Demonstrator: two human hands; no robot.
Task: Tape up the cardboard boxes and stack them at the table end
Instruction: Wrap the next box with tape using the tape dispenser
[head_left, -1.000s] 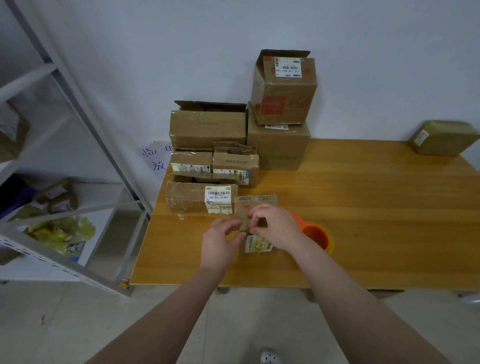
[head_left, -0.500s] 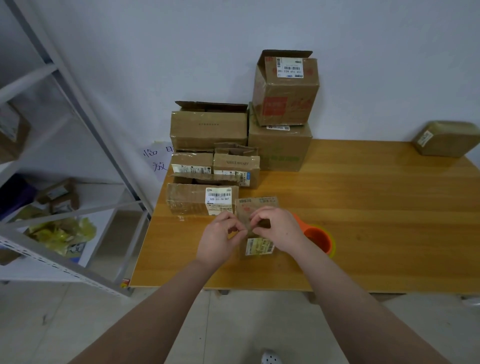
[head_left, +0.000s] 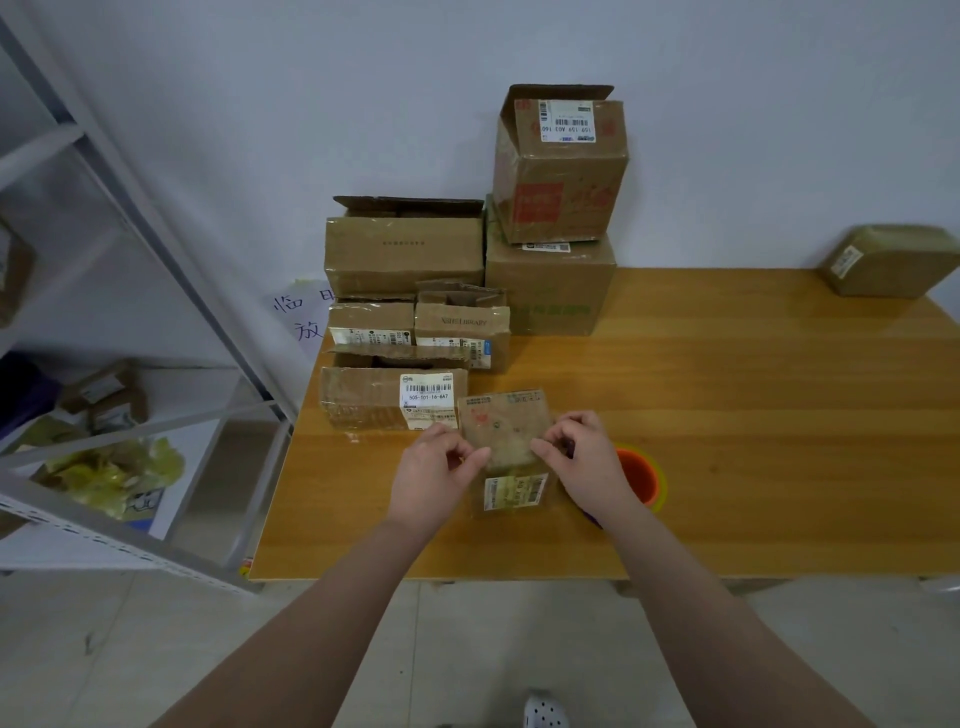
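Note:
A small brown cardboard box (head_left: 506, 423) with a white label on its near face sits on the wooden table (head_left: 727, 415) in front of me. My left hand (head_left: 436, 470) pinches at the box's left top edge, and my right hand (head_left: 582, 462) pinches at its right top edge, fingers curled. A stretch of clear tape seems to span between them over the box top, though it is hard to make out. An orange tape roll (head_left: 641, 475) lies just right of my right hand.
Several cardboard boxes (head_left: 405, 254) are piled at the table's far left against the wall, the tallest stack topped by an open box (head_left: 558, 166). A taped parcel (head_left: 888, 260) sits at the far right. A metal shelf rack (head_left: 156, 260) stands left of the table.
My hands have drawn apart, from close together at the box's top to its left and right edges. The box and tape roll stay where they were.

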